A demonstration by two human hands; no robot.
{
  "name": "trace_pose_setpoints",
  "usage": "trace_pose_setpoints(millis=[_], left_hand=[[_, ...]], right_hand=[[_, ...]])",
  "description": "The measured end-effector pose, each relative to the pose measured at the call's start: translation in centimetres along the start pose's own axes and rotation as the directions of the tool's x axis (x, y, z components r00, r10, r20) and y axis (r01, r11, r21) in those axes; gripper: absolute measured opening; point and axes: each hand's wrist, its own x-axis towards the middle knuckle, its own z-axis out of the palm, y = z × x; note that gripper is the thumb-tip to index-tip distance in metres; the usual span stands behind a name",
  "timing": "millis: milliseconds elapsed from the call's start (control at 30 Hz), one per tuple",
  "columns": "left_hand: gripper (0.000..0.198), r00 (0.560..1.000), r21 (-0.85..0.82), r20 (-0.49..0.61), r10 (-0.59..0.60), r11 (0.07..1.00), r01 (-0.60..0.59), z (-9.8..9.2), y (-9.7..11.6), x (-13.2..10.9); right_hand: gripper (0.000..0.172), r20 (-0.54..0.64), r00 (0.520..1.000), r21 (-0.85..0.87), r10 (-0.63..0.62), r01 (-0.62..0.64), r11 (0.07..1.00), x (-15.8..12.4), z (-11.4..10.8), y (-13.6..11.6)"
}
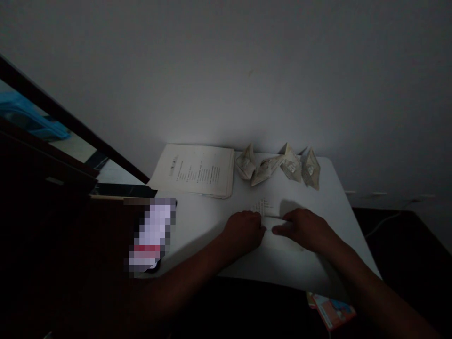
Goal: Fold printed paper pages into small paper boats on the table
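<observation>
A partly folded sheet of printed paper [272, 208] lies on the white table, between my two hands. My left hand [244, 229] is closed with its fingers curled on the paper's left side, hiding that part. From the right, my right hand [306, 229] pinches the paper's edge between thumb and fingers. Some printed text shows on the part beyond my hands. Several folded paper boats stand in a row behind it, among them a left one [246, 163] and a right one [311, 169].
A stack of printed sheets [197, 172] lies at the table's back left. A phone [153, 230], its screen blurred out, rests at the left edge. The wall [226, 84] rises behind the table [197, 221]. A colourful booklet [334, 310] shows below the front edge.
</observation>
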Motion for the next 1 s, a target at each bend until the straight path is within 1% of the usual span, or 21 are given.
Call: trace_pose_setpoints(millis=[100, 233, 333, 500, 600, 667, 700, 733, 800, 867, 900, 933, 1000], left_hand=[[0.022, 1.000, -0.006, 0.005, -0.006, 1.000, 0.006, -0.1, 0.0, 0.0], [0.022, 1.000, -0.010, 0.011, -0.025, 1.000, 0.025, -0.2, 0.0, 0.0], [0.022, 1.000, -0.015, -0.005, -0.025, 1.000, 0.025, -0.1, -0.1, 0.1], [0.020, 0.998, -0.036, -0.056, -0.001, 0.999, -0.001, 0.5, -0.4, -0.2], [0.019, 0.989, -0.014, -0.131, 0.067, 0.998, -0.069, 1.5, -0.6, -0.8], [0.020, 0.974, 0.041, -0.195, 0.117, 0.993, -0.111, 2.2, -0.7, -1.2], [0.019, 0.964, 0.077, -0.221, 0.150, 0.988, -0.137, 2.6, -0.7, -1.4], [0.018, 0.954, 0.112, -0.237, 0.183, 0.981, -0.160, 2.8, -0.7, -1.6], [0.015, 0.938, 0.174, -0.253, 0.236, 0.965, -0.196, 3.2, -0.7, -1.9], [0.014, 0.927, 0.217, -0.258, 0.273, 0.951, -0.220, 3.3, -0.7, -2.2], [0.016, 0.923, 0.230, -0.260, 0.284, 0.946, -0.227, 3.3, -0.7, -2.4], [0.018, 0.918, 0.239, -0.266, 0.293, 0.943, -0.232, 3.3, -0.7, -2.5], [0.025, 0.909, 0.251, -0.286, 0.304, 0.939, -0.235, 3.3, -0.7, -2.9]], right_hand=[[0.043, -0.031, 0.999, 0.037, 0.010, -0.009, 0.999, -0.2, 0.2, 1.4], [0.041, 0.002, 0.999, 0.090, 0.039, -0.039, 0.995, -0.5, 0.4, 2.9], [0.040, 0.009, 0.999, 0.124, 0.050, -0.051, 0.991, -0.8, 0.4, 3.8], [0.032, 0.024, 0.998, 0.207, 0.054, -0.058, 0.977, -1.5, 0.2, 5.2], [0.024, -0.032, 0.999, 0.164, 0.044, -0.038, 0.986, -2.2, 0.0, 5.6], [0.017, -0.129, 0.991, 0.106, 0.017, -0.004, 0.994, -2.8, 0.1, 5.2], [0.014, -0.198, 0.980, 0.081, -0.009, 0.025, 0.996, -3.2, 0.3, 4.8], [0.015, -0.272, 0.960, 0.066, -0.071, 0.092, 0.994, -3.5, 0.7, 4.1], [0.021, -0.395, 0.891, 0.010, -0.226, 0.249, 0.968, -4.1, 1.8, 2.5], [0.027, -0.446, 0.822, -0.061, -0.355, 0.367, 0.928, -4.5, 3.4, 0.9], [0.027, -0.470, 0.791, -0.095, -0.393, 0.397, 0.913, -4.6, 4.2, 0.2], [0.028, -0.481, 0.773, -0.132, -0.415, 0.404, 0.905, -4.7, 5.0, -0.3], [0.031, -0.500, 0.762, -0.185, -0.412, 0.371, 0.910, -4.9, 6.3, -0.8]])
